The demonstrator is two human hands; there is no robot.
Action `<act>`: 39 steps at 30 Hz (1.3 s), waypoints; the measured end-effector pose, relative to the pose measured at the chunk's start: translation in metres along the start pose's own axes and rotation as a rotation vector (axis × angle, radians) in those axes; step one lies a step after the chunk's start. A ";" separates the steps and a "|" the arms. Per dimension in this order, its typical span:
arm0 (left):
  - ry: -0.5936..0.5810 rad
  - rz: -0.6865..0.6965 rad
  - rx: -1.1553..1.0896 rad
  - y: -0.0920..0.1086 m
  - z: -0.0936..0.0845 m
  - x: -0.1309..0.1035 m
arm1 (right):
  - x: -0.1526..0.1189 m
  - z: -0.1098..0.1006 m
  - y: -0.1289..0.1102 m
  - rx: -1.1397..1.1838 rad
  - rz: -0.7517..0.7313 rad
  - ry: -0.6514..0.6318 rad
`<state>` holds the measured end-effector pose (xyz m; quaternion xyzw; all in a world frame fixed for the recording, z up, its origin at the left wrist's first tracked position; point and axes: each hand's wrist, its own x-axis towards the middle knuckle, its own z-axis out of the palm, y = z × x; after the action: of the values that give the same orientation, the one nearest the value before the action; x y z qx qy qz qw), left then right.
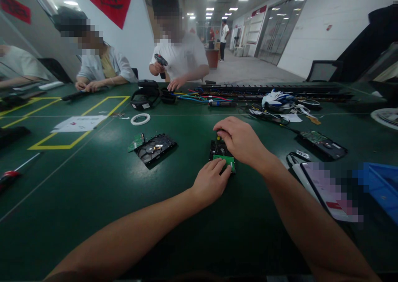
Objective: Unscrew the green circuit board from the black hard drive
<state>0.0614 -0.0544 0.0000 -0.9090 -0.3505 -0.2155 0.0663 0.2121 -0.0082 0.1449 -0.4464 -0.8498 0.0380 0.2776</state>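
In front of me a black hard drive (212, 150) lies on the green table, with a green circuit board (229, 160) on its near part. My left hand (213, 180) holds the drive at its near end, fingers pressed on the board. My right hand (241, 139) is closed around a small upright screwdriver (219, 138) with a yellow band. The tool's tip is over the drive; whether it touches a screw I cannot tell. An opened hard drive (157, 148) lies to the left, beside a loose green circuit board (136, 143).
Another hard drive (323, 144) lies at right, near a phone-like device (329, 191) and a blue bin (382, 186). A tape roll (140, 119), gloves (277, 100) and cables (189, 97) are further back. A red-handled screwdriver (10, 176) lies left. Across the table a person holds a power drill (161, 60).
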 end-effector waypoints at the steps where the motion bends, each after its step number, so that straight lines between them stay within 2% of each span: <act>1: -0.001 -0.002 -0.005 0.000 0.000 0.000 | 0.000 0.000 0.000 0.005 -0.004 -0.001; 14: -0.014 -0.007 0.014 0.001 -0.001 0.000 | 0.001 0.000 -0.002 -0.015 -0.011 0.023; 26: -0.006 -0.002 0.005 0.000 0.000 -0.001 | -0.001 0.002 0.000 0.000 0.037 -0.035; 34: -0.009 -0.006 0.007 0.000 -0.001 0.000 | -0.002 -0.002 0.001 0.013 -0.021 -0.082; 39: -0.014 -0.008 -0.024 0.000 -0.001 0.001 | -0.001 0.000 -0.003 0.009 -0.054 -0.062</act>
<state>0.0616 -0.0544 0.0017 -0.9097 -0.3522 -0.2136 0.0521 0.2106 -0.0107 0.1449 -0.4205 -0.8697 0.0481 0.2540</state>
